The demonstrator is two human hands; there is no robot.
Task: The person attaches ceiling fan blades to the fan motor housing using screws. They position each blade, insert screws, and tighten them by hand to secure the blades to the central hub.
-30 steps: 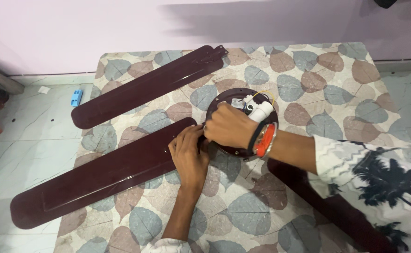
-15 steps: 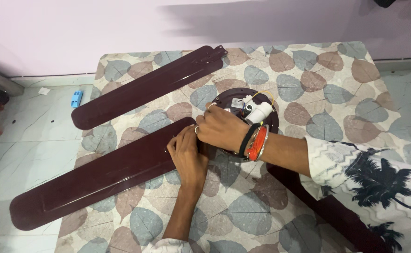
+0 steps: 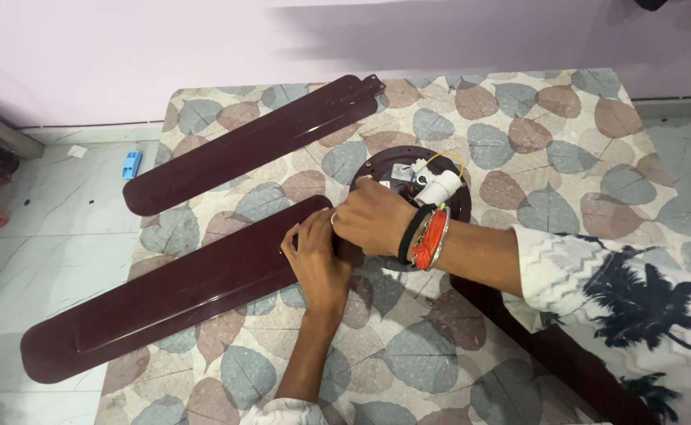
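Maroon fan blade (image 3: 164, 295) sits under my left hand (image 3: 318, 256), pressed flat at its inner end. Right hand (image 3: 373, 224), just beside, is pinched closed at the joint w/ motor hub (image 3: 455, 206); can't tell what it's holding. Tip imo: keep blade steady, holes lined up.

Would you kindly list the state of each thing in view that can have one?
left hand: palm down, pressing the inner end of the near fan blade
right hand: fingers curled at the joint of blade and motor hub, nothing visibly gripped
near fan blade: flat on the cloth, inner end at the hub
far fan blade: lying loose, apart from the hub
motor hub: wiring and white capacitor exposed
third blade: partly hidden under the right arm
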